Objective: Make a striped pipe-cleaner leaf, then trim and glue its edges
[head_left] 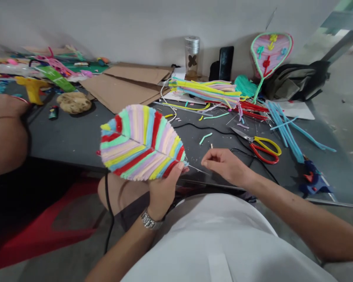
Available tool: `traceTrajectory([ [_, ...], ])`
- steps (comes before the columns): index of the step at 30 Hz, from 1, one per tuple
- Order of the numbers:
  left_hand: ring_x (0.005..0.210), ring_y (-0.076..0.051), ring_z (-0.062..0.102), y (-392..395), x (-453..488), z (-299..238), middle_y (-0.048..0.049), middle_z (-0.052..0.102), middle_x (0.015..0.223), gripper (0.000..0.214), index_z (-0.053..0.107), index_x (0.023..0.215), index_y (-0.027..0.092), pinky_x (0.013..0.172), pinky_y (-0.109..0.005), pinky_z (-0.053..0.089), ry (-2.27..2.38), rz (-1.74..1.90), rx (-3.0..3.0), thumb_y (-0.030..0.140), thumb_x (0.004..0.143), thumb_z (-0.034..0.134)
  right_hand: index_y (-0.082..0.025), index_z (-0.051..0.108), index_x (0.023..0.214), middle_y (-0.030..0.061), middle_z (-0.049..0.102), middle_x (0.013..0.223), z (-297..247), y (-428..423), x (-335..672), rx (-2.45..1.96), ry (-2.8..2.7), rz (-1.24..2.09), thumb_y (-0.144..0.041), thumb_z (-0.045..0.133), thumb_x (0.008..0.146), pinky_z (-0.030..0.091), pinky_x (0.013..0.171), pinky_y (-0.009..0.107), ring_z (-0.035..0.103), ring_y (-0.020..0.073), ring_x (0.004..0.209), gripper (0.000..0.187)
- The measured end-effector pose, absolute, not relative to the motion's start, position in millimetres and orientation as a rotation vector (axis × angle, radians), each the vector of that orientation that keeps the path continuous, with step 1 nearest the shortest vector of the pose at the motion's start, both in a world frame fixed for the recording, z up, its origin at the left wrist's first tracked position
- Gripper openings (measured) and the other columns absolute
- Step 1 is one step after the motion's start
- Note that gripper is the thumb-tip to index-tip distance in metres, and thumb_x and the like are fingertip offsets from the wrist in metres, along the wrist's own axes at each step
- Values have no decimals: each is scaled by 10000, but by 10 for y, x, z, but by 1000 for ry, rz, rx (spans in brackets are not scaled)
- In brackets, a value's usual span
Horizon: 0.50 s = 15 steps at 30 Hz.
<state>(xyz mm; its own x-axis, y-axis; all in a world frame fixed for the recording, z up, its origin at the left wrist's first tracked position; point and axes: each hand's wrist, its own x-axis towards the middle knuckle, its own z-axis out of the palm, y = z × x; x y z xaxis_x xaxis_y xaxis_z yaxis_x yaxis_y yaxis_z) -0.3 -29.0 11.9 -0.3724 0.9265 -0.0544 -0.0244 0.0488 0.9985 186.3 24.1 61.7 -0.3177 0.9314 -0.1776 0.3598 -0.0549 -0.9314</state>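
Note:
My left hand (164, 188) grips the lower right edge of a leaf-shaped fan of striped pipe cleaners (141, 143), holding it up above my lap. A thin wire stem (197, 169) sticks out from the fan's tip. My right hand (226, 164) pinches the far end of that wire with thumb and forefinger, just above the dark table edge (76, 137). A watch sits on my left wrist.
Yellow-and-red scissors (261, 149) lie right of my hand. A blue glue gun (313, 178) rests at the table's right edge. Bundles of pipe cleaners (206, 90), cardboard sheets (126, 84), a jar (191, 56), a finished fan (270, 49) and another person's arm (4, 131) are around.

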Motion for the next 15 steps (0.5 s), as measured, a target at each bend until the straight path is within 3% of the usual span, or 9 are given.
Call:
traceTrajectory([
  [3, 697, -202, 749, -243, 6, 129, -39, 777, 741, 224, 783, 793, 152, 733, -335, 657, 1378, 1442, 912, 374, 785, 810, -182, 686, 846, -4, 677, 769, 688, 177, 1868, -1266, -1864, 1038, -262, 574, 890, 431, 655, 251, 577, 121, 698, 145],
  [8, 705, -194, 736, -245, 45, 149, -34, 760, 722, 218, 755, 749, 147, 723, -298, 634, 1386, 1422, 1028, 358, 792, 797, -170, 692, 965, 60, 704, 902, 622, 76, 1780, -959, -2163, 540, -141, 523, 947, 461, 712, 268, 635, 156, 837, 172],
  [11, 715, -202, 726, -245, 34, 176, -33, 751, 725, 220, 753, 741, 158, 726, -308, 629, 1414, 1412, 1108, 367, 802, 778, -175, 683, 906, 75, 699, 900, 540, 58, 1742, -899, -2320, 230, -146, 500, 988, 436, 701, 289, 618, 171, 844, 202],
  [15, 767, -233, 725, -212, 12, 171, -43, 726, 701, 235, 741, 713, 163, 717, -314, 621, 1487, 1393, 1203, 382, 793, 767, -182, 631, 763, 44, 620, 745, 528, 61, 1690, -787, -2437, -217, -114, 481, 987, 334, 617, 330, 496, 176, 693, 279],
])
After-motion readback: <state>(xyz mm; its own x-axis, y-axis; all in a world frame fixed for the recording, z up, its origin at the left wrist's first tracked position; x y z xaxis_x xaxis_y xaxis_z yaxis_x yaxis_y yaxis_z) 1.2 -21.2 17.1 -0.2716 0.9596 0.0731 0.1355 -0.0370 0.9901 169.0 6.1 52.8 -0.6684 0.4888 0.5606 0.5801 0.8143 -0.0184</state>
